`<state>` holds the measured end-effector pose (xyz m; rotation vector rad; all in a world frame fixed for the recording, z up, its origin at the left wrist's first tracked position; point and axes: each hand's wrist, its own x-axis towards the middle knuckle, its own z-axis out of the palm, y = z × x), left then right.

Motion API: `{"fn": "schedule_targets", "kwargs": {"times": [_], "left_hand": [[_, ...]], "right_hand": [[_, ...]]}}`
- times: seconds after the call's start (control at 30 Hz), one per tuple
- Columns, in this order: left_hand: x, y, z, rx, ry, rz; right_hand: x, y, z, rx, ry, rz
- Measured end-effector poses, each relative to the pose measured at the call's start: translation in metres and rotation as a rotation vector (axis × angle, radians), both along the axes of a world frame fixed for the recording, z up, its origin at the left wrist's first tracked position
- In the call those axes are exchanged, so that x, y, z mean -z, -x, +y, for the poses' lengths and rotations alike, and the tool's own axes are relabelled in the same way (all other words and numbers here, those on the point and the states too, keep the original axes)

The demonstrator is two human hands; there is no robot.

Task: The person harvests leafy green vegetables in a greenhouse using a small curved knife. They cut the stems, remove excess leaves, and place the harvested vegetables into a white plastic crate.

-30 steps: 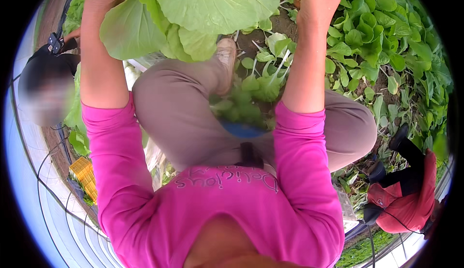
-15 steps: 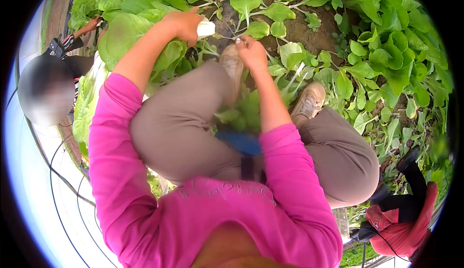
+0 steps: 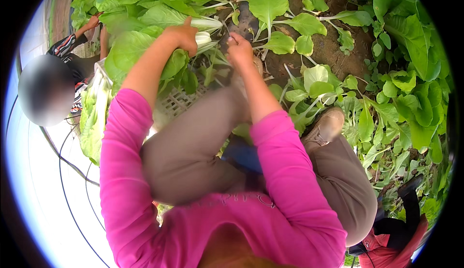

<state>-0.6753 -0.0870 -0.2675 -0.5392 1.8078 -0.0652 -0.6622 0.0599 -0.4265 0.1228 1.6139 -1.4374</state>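
My left hand (image 3: 182,38) is closed round a leafy green head (image 3: 129,50), its pale cut stalk end poking out past the fingers. Just beyond that hand lies another leafy green with white stalks (image 3: 205,23), its base pointing right. My right hand (image 3: 240,52) is closed near that base. A thin dark sliver shows by its fingertips, too small to name.
A pale plastic crate (image 3: 181,101) stands beside my left knee. Several leafy plants (image 3: 268,7) grow from bare soil (image 3: 333,50) ahead. One person (image 3: 72,50) works at the left, another in red (image 3: 391,246) at lower right. My shoe (image 3: 326,125) rests among leaves.
My legs and body have shifted, uncovering the crate by my left knee. The right hand has moved slightly left, toward the white-stalked plant. The left hand still grips its leafy head.
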Motion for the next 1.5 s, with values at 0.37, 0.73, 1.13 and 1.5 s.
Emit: {"fn": "schedule_targets", "kwargs": {"times": [0.37,0.73,1.13,1.5], "left_hand": [[0.020,-0.027,-0.017,-0.074,-0.038,0.051],[0.008,-0.033,-0.020,-0.160,-0.084,0.105],[-0.150,-0.005,0.072,0.161,-0.521,1.012],[-0.278,-0.015,0.178,0.215,-0.922,1.310]], "right_hand": [[-0.033,0.004,-0.005,0.128,0.024,-0.514],[-0.031,-0.024,0.007,-0.130,-0.128,0.284],[-0.147,0.098,0.130,0.450,-0.170,0.799],[-0.367,0.121,0.236,0.323,0.333,1.482]]}}
